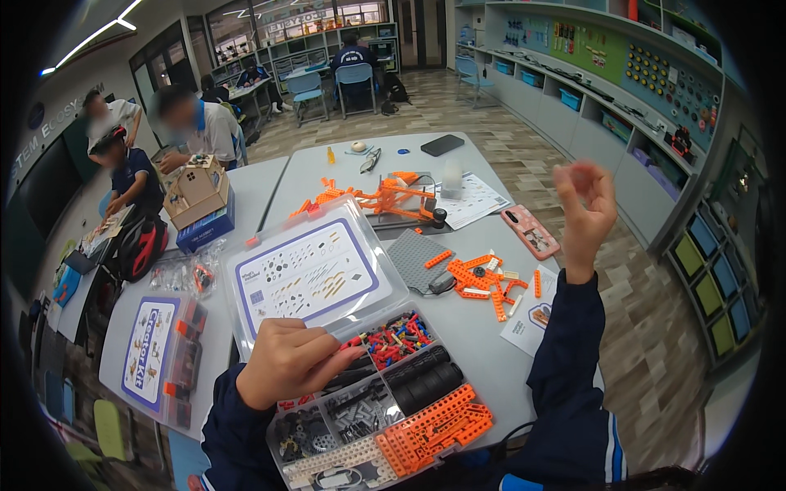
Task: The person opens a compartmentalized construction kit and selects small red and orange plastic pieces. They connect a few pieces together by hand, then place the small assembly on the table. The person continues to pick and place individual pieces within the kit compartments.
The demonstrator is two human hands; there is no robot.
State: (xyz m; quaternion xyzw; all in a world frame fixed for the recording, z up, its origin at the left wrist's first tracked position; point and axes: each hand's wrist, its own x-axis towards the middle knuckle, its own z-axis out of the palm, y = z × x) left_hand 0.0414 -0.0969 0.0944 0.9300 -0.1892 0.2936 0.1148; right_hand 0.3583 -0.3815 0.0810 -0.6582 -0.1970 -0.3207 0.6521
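An open clear-plastic parts box (pixel 426 475) stands on the table before me, with sorted building pieces in its compartments. My left hand (pixel 296 360) is closed over its left side, knuckles up and thumb toward the red and blue connector pegs (pixel 399 340). What its fingers hold, if anything, is hidden. Raised above the table's right side is my right hand (pixel 588 204), fingers curled in toward the thumb. Its tips are blurred, so anything small between them cannot be made out. Black tyres (pixel 422 380), grey pieces (pixel 359 413) and orange beams (pixel 438 430) fill other compartments.
Behind the box's raised lid (pixel 307 274) lies an orange built model (pixel 401 196). Loose orange pieces (pixel 483 278) sit beside a grey baseplate (pixel 409 254). A pink-cased phone (pixel 530 231) lies right; a closed kit box (pixel 151 356) is left. Other people (pixel 196 127) sit beyond.
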